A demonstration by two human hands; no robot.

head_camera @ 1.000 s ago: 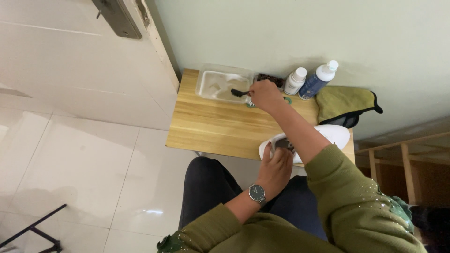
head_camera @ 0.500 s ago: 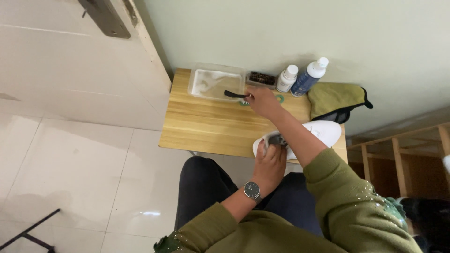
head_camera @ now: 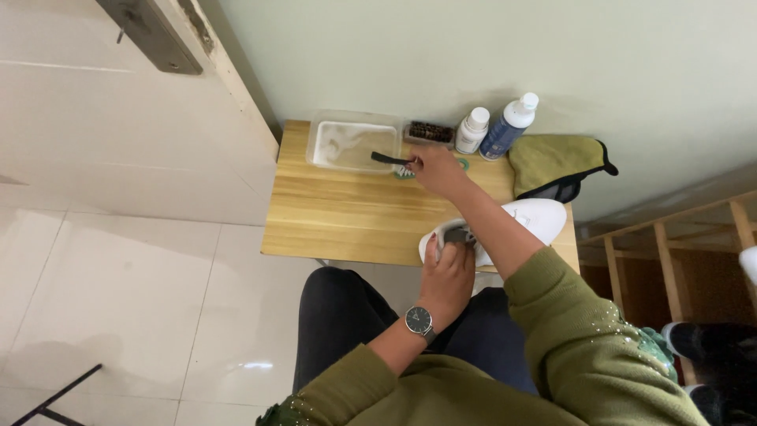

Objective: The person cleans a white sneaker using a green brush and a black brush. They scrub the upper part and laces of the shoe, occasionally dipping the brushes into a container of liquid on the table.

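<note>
My right hand point(head_camera: 436, 170) reaches across the small wooden table point(head_camera: 347, 217) and grips a dark-handled brush point(head_camera: 390, 160). The brush head lies over the edge of a clear plastic tub point(head_camera: 351, 144) filled with cloudy water. My left hand point(head_camera: 448, 272), with a wristwatch on its wrist, holds the heel of a white shoe point(head_camera: 530, 219) at the table's front right edge. My right forearm crosses over the shoe and hides its middle.
At the table's back stand a white bottle point(head_camera: 472, 130), a blue bottle with a white cap point(head_camera: 507, 126) and a dark bristle brush point(head_camera: 429, 132). An olive cloth point(head_camera: 556, 164) lies at the back right. Wooden shelving point(head_camera: 670, 244) stands to the right, a door frame at left.
The camera view has shifted, so the table sits more to the left. My right hand stays by the tub with the brush; my left hand keeps holding the shoe.
</note>
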